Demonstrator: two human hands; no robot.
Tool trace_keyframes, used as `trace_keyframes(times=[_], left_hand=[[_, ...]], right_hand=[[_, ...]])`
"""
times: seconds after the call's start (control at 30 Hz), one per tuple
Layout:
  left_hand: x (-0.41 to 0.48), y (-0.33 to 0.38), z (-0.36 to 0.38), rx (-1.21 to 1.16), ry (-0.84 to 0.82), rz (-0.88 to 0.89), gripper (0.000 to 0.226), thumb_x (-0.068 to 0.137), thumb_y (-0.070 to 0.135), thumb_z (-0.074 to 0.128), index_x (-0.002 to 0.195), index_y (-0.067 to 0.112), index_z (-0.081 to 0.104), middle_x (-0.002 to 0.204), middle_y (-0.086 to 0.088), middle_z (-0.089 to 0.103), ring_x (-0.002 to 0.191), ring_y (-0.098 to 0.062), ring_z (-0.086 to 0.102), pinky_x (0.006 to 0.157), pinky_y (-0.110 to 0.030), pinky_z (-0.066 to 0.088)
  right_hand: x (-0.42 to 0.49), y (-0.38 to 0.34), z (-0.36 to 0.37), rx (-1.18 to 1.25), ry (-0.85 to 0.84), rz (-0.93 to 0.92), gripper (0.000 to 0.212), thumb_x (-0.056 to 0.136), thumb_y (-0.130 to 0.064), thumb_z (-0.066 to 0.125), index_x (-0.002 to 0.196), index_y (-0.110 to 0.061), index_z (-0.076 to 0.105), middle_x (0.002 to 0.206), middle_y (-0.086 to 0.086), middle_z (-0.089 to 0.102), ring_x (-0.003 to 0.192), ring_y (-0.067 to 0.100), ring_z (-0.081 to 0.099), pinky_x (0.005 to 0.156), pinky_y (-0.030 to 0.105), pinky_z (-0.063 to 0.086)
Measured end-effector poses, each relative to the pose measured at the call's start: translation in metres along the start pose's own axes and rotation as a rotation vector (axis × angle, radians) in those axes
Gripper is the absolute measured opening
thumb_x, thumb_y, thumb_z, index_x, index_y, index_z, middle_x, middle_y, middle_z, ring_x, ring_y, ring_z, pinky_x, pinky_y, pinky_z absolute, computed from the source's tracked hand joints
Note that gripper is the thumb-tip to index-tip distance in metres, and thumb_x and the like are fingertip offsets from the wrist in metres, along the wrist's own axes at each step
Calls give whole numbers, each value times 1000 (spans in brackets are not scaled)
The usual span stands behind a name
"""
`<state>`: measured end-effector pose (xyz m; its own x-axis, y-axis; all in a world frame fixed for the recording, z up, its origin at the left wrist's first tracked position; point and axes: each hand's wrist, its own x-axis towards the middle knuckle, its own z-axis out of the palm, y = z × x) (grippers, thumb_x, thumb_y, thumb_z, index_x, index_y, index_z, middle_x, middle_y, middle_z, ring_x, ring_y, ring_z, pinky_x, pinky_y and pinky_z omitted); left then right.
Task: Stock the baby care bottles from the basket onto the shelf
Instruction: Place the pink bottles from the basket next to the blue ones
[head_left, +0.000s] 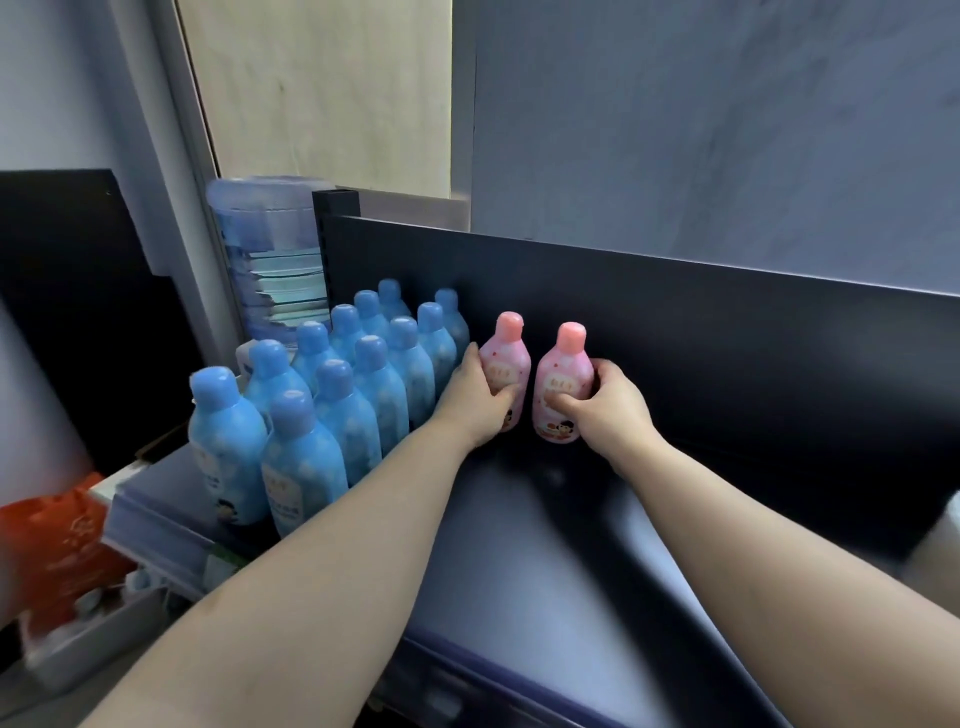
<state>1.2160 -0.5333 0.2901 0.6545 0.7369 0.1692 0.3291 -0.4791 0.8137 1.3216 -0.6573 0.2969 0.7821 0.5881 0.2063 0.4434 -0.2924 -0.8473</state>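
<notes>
Left hand gripping left pink bottle, right hand gripping right pink bottle, upright on shelf

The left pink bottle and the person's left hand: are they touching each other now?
Touching. The head view shows the left hand gripping the left pink bottle: the thumb lies across its label and the fingers curl round its left side.
</notes>
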Motion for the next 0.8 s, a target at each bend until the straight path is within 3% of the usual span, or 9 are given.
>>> trace_keyframes(times=[0.2, 0.33, 0.5, 0.6, 0.7, 0.8], left_hand=[[2, 9, 10, 150, 114, -96, 79, 87, 32, 63, 148, 11, 17, 145, -12, 36, 126, -31, 47, 99, -41, 45], [7, 13, 15, 120, 131, -81, 64, 88, 28, 61, 139, 9, 28, 135, -12, 48, 117, -29, 54, 93, -40, 48], [14, 14, 13, 86, 110, -76, 61, 89, 26, 58, 140, 10, 28, 132, -10, 51, 115, -27, 55, 87, -32, 45], [16, 12, 12, 97, 90, -64, 66, 89, 29, 58, 143, 11, 24, 134, -9, 51, 118, -27, 54, 95, -35, 45], [13, 13, 10, 119, 68, -77, 79, 88, 33, 57, 149, 13, 12, 141, -10, 46, 125, -28, 49, 102, -42, 43], [6, 19, 8, 139, 76, -77, 84, 90, 32, 56, 151, 12, 2, 150, -11, 34, 134, -28, 40, 107, -41, 38]], right_hand=[[4, 0, 1, -29, 5, -22, 50, 78, -28, 73, 123, -19, 53, 107, -2, 63, 93, 16, 59, 73, 27, 47], [8, 0, 2, -49, 41, -30, 53, 80, -27, 73, 126, -15, 50, 113, 3, 63, 97, 21, 59, 74, 26, 43], [12, 0, 4, -64, 50, -38, 50, 81, -27, 72, 124, -14, 49, 113, 5, 63, 96, 20, 58, 73, 25, 41], [13, 1, 5, -64, 47, -34, 49, 82, -27, 71, 124, -15, 49, 113, 5, 63, 91, 19, 56, 73, 25, 41], [14, 2, 7, -74, 47, -24, 54, 81, -28, 72, 126, -15, 47, 115, 6, 62, 101, 23, 60, 75, 27, 42], [7, -1, 9, -121, 112, -35, 76, 77, -30, 77, 139, -13, 36, 133, 13, 48, 119, 30, 51, 91, 34, 45]])
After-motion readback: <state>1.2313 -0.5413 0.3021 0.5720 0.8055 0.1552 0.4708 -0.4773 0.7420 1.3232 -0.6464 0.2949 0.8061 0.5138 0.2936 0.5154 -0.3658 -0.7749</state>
